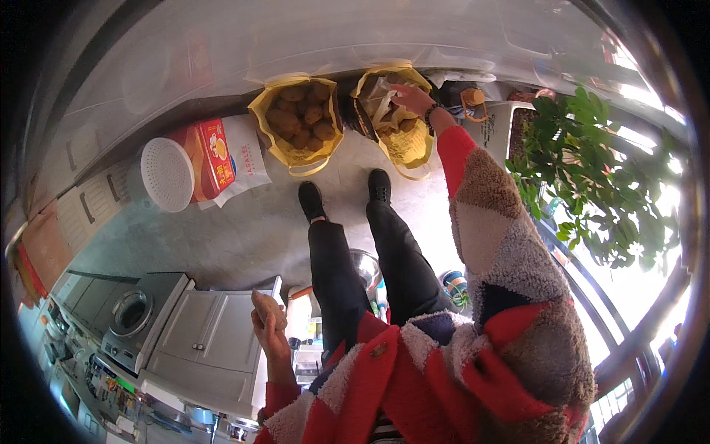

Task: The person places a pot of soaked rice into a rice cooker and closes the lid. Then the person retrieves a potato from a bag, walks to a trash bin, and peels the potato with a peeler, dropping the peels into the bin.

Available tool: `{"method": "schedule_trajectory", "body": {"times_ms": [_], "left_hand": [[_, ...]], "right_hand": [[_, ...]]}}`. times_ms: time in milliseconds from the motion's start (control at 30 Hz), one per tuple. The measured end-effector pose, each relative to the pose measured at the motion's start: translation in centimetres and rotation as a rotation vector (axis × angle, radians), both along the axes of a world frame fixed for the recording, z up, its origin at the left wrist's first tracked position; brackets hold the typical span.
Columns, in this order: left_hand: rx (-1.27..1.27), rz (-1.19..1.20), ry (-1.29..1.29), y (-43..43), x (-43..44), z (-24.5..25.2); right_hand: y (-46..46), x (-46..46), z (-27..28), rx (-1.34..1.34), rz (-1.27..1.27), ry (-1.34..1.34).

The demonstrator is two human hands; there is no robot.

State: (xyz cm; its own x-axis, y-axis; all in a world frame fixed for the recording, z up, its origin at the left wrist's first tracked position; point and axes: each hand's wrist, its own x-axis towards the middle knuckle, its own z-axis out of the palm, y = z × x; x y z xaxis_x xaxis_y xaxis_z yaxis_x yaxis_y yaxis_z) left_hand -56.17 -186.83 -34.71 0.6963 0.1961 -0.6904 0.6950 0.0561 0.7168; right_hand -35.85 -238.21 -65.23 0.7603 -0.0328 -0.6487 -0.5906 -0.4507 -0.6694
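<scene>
My left hand (273,337), low on the left, holds a brown potato (267,306) up in front of my body. With my arm stretched forward, my right hand (414,100) is over the mouth of the right yellow bag (409,149). Its fingers are at a crumpled clear plastic bag (378,104) inside; whether they grip it is unclear. A few potatoes (407,125) show below the plastic. The left yellow bag (297,161) stands beside it, with its handle loop hanging forward and many potatoes (300,114) filling it.
Left of the bags are a red carton (213,158), a white paper bag (249,150) and a white perforated basket (167,175). A leafy plant (588,161) grows in a white planter (502,125) at the right. A metal bowl (365,267) lies behind my legs.
</scene>
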Motion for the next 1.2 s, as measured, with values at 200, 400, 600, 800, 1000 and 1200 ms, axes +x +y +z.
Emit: {"method": "schedule_trajectory", "body": {"times_ms": [200,400,600,800,1000,1200], "left_hand": [[-0.067,0.054,-0.047,-0.9,0.7,2.6],[-0.061,0.054,-0.177,0.9,2.6,2.1],[0.025,0.136,-0.038,4.5,-0.9,1.0],[0.096,0.163,0.042,6.4,-2.8,1.0],[-0.015,0.187,-0.004,5.7,-3.6,0.0],[-0.116,0.222,-0.095,5.1,-2.9,1.1]], "right_hand": [[-2.2,-4.8,4.3,0.331,-0.315,-0.203],[-0.1,-17.3,-2.0,-0.813,0.768,0.124],[5.2,-18.2,-5.2,-0.665,0.479,0.357],[1.6,-2.7,-0.8,0.943,-1.368,-0.089],[4.9,-9.7,-0.8,0.838,-1.373,0.040],[4.6,-14.0,3.3,0.692,-1.292,0.287]]}}
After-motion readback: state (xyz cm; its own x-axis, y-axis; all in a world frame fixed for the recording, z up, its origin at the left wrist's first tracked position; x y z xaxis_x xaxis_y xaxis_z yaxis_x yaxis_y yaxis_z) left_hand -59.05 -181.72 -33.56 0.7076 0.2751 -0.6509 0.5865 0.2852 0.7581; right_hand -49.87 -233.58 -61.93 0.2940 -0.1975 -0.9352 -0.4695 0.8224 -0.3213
